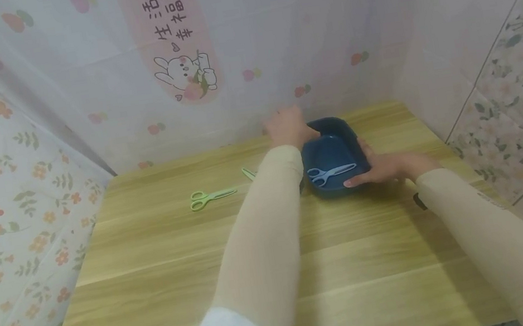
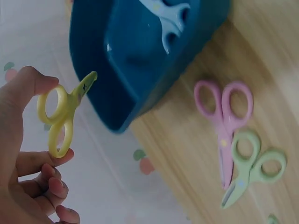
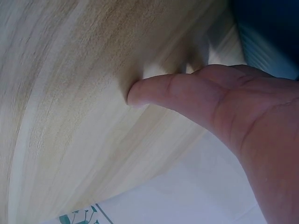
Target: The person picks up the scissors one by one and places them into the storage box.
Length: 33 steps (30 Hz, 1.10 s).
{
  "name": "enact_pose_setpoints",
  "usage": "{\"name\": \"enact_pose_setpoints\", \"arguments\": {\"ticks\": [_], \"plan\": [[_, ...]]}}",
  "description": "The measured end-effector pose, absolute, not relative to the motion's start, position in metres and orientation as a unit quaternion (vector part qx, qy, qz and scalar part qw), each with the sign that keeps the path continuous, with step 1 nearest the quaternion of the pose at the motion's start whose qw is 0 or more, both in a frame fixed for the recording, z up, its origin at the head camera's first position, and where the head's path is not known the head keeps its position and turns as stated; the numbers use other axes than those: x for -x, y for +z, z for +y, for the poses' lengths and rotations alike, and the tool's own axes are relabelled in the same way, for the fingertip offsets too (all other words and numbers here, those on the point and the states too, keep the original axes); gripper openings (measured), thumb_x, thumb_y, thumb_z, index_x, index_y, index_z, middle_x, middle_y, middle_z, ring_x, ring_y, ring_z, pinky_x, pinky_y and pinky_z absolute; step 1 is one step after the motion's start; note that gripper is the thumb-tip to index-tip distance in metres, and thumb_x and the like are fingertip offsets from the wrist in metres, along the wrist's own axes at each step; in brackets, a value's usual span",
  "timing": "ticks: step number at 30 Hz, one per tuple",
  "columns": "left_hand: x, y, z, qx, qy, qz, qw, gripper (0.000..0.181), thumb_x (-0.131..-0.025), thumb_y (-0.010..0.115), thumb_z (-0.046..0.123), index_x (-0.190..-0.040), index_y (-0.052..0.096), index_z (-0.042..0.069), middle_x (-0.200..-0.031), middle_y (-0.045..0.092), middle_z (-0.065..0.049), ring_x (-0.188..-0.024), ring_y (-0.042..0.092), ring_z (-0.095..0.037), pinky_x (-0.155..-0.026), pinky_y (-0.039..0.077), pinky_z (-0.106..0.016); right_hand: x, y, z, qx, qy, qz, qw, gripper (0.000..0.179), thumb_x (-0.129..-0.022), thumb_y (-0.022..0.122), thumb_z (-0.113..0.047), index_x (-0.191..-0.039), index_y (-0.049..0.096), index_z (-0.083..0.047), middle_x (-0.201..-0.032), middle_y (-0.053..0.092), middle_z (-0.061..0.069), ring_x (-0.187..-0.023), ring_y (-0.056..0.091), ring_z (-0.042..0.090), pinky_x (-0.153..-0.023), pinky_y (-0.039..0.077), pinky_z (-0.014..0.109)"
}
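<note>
My left hand (image 1: 286, 125) is over the far left rim of a blue bin (image 1: 332, 148). Between thumb and a finger it pinches yellow scissors (image 2: 70, 108) by the handle loops, blades toward the bin wall; the head view hides them. Inside the bin lie light blue scissors (image 1: 329, 173). At the bin's right side, my right hand (image 1: 384, 167) grips the wall, thumb over the rim and fingers along the outside. Its little finger lies straight near the tabletop in the right wrist view.
Green scissors (image 1: 211, 197) lie on the wooden table (image 1: 154, 258) left of my left forearm. Pink scissors (image 2: 225, 126) and light green scissors (image 2: 252, 168) overlap on the table beside the bin. Patterned cloth (image 1: 248, 75) hangs behind the table.
</note>
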State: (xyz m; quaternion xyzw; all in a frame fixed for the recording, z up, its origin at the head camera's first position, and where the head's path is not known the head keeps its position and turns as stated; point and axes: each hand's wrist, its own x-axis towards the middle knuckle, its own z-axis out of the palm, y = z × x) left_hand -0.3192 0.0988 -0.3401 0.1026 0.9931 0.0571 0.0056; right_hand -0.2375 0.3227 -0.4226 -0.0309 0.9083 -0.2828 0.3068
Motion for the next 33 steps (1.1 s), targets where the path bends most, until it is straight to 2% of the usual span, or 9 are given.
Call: {"name": "enact_pose_setpoints", "arguments": {"ticks": [3, 5, 7, 9, 13, 19, 24, 33], "plan": [[0.324, -0.346, 0.11, -0.099, 0.059, 0.993, 0.025, 0.065, -0.082, 0.079, 0.07, -0.129, 0.071, 0.027, -0.138, 0.07, 0.001, -0.133, 0.063, -0.029, -0.109, 0.045, -0.075, 0.236, -0.422, 0.325, 0.032, -0.28, 0.91, 0.304, 0.146, -0.088, 0.072, -0.072, -0.156, -0.043, -0.012, -0.171, -0.023, 0.034, -0.157, 0.007, 0.065, -0.116, 0.029, 0.082], [0.328, -0.35, 0.116, -0.099, 0.054, 0.993, 0.032, 0.066, -0.081, 0.079, 0.071, -0.131, 0.07, 0.029, -0.14, 0.07, 0.004, -0.135, 0.063, -0.028, -0.11, 0.041, -0.079, 0.236, -0.422, 0.326, 0.033, -0.284, 0.91, 0.3, 0.146, -0.088, 0.072, -0.072, -0.157, -0.042, -0.012, -0.172, -0.024, 0.033, -0.158, 0.006, 0.063, -0.119, 0.028, 0.08], [0.331, -0.354, 0.122, -0.1, 0.051, 0.993, 0.034, 0.066, -0.081, 0.08, 0.071, -0.131, 0.07, 0.029, -0.138, 0.07, 0.005, -0.133, 0.064, -0.025, -0.113, 0.044, -0.073, 0.236, -0.423, 0.327, 0.035, -0.287, 0.91, 0.299, 0.146, -0.088, 0.072, -0.071, -0.156, -0.043, -0.012, -0.171, -0.023, 0.034, -0.157, 0.008, 0.064, -0.117, 0.03, 0.08], [0.334, -0.357, 0.127, -0.102, 0.049, 0.993, 0.034, 0.068, -0.079, 0.081, 0.073, -0.131, 0.071, 0.03, -0.134, 0.072, 0.008, -0.128, 0.066, -0.021, -0.112, 0.049, -0.063, 0.236, -0.424, 0.328, 0.037, -0.291, 0.909, 0.296, 0.146, -0.089, 0.072, -0.07, -0.156, -0.043, -0.012, -0.171, -0.023, 0.034, -0.157, 0.008, 0.064, -0.117, 0.031, 0.081], [0.335, -0.364, 0.133, -0.12, 0.047, 0.991, 0.031, 0.071, -0.077, 0.084, 0.072, -0.132, 0.069, 0.029, -0.129, 0.074, 0.01, -0.121, 0.069, -0.017, -0.106, 0.056, -0.048, 0.236, -0.428, 0.327, 0.048, -0.294, 0.91, 0.289, 0.145, -0.089, 0.072, -0.07, -0.157, -0.041, -0.01, -0.173, -0.02, 0.034, -0.159, 0.008, 0.061, -0.124, 0.024, 0.076], [0.337, -0.375, 0.136, -0.13, 0.044, 0.99, 0.036, 0.067, -0.078, 0.085, 0.068, -0.131, 0.07, 0.028, -0.129, 0.074, 0.009, -0.122, 0.069, -0.017, -0.11, 0.052, -0.051, 0.237, -0.431, 0.323, 0.06, -0.306, 0.907, 0.285, 0.145, -0.089, 0.074, -0.066, -0.158, -0.04, -0.011, -0.173, -0.02, 0.032, -0.161, 0.006, 0.058, -0.129, 0.016, 0.072], [0.347, -0.385, 0.137, -0.138, 0.042, 0.989, 0.044, 0.067, -0.08, 0.085, 0.065, -0.133, 0.069, 0.027, -0.128, 0.075, 0.007, -0.123, 0.069, -0.019, -0.112, 0.051, -0.052, 0.238, -0.426, 0.321, 0.072, -0.302, 0.911, 0.271, 0.144, -0.089, 0.075, -0.063, -0.159, -0.038, -0.008, -0.173, -0.018, 0.034, -0.16, 0.007, 0.059, -0.128, 0.016, 0.073], [0.357, -0.394, 0.141, -0.12, 0.023, 0.991, 0.061, 0.063, -0.083, 0.085, 0.059, -0.135, 0.07, 0.027, -0.135, 0.073, 0.005, -0.128, 0.066, -0.022, -0.114, 0.05, -0.052, 0.238, -0.427, 0.325, 0.055, -0.297, 0.914, 0.271, 0.146, -0.088, 0.075, -0.069, -0.16, -0.038, -0.011, -0.174, -0.014, 0.033, -0.16, 0.012, 0.057, -0.128, 0.018, 0.072]]}}
